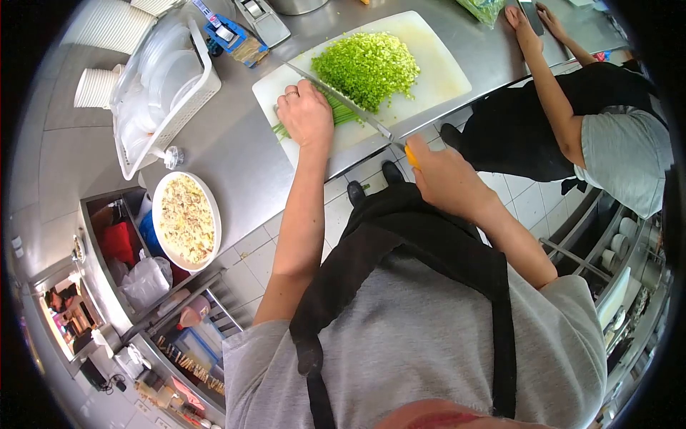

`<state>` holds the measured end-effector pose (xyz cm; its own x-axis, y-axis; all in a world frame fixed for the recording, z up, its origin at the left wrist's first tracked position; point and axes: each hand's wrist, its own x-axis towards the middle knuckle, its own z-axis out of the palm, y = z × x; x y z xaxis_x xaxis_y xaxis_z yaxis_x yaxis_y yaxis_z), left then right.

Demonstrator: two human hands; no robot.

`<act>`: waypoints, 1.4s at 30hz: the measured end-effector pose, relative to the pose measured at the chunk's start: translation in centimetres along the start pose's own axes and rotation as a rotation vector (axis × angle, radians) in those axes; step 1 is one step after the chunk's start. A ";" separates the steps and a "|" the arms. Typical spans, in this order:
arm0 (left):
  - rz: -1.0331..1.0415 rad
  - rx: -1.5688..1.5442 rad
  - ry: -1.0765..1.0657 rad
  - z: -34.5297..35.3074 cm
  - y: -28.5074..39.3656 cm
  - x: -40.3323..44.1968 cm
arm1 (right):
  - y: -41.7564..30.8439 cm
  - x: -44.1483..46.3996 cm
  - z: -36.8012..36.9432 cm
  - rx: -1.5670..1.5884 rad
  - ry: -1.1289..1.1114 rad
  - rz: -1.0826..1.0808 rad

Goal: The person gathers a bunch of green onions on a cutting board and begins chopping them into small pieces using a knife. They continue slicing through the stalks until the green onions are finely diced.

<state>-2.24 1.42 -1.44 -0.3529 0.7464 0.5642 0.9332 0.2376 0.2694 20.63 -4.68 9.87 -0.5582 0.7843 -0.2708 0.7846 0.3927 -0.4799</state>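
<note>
Grey shirt (pixel 414 322) is filling the foreground as the right hand (pixel 446 179) is gripping a knife (pixel 375 125) between green stalks (pixel 345 113) and chopped greens (pixel 368 68) on the cutting board (pixel 443 71), and the left hand (pixel 306 114), curled over the stalks, is likely risking nicked fingertips should they roll.

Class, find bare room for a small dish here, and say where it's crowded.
Bare steel counter lies between the white basket and the cutting board. The board right of the chopped greens is mostly bare. Crowded: the board's left, with left hand, stalks and knife.
</note>
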 end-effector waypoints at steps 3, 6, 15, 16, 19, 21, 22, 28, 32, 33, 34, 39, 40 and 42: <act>0.010 0.014 0.003 -0.1 0.1 -0.1 | -0.1 -0.2 0.3 -0.019 -0.029 0.034; 0.016 0.006 0.007 0.0 0.0 -0.1 | -0.5 -0.5 0.0 -0.036 -0.044 0.047; -0.012 0.027 -0.013 0.1 0.0 -0.1 | 0.8 3.1 3.8 0.097 0.032 -0.019; -0.018 0.026 -0.011 0.1 0.1 0.0 | 0.4 2.7 3.3 0.091 0.029 -0.022; -0.003 0.046 -0.008 0.0 0.0 -0.1 | -0.4 2.3 2.4 0.046 -0.109 0.130; 0.005 0.010 0.014 -0.2 0.1 -0.1 | 0.4 4.0 3.8 0.104 0.022 0.003; 0.004 0.009 0.029 -0.1 0.2 0.1 | 0.6 4.7 3.5 0.096 0.032 -0.005; 0.000 0.042 0.011 0.0 -0.2 0.0 | 1.3 4.5 3.3 0.113 0.087 -0.039; -0.026 0.041 0.017 -0.2 0.2 0.0 | 2.4 5.1 3.4 -0.005 0.055 -0.026; -0.033 0.038 0.011 -0.3 0.3 0.2 | 2.3 5.4 3.3 -0.014 0.066 -0.016; -0.045 0.034 0.021 0.0 0.3 0.3 | 2.1 5.4 2.9 0.001 0.069 -0.029; -0.073 0.002 0.023 0.9 0.9 1.1 | 2.7 5.8 2.7 -0.015 0.068 0.019; -0.077 0.001 0.021 0.9 0.9 1.2 | 2.7 5.8 2.7 -0.011 0.071 0.017; -0.067 -0.038 -0.013 0.7 0.4 1.4 | 2.5 5.7 2.4 0.011 0.065 0.003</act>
<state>-2.30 3.00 -1.08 -0.4133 0.7377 0.5339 0.9043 0.2636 0.3358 18.79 -0.37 5.11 -0.5367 0.8153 -0.2175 0.7832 0.3854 -0.4879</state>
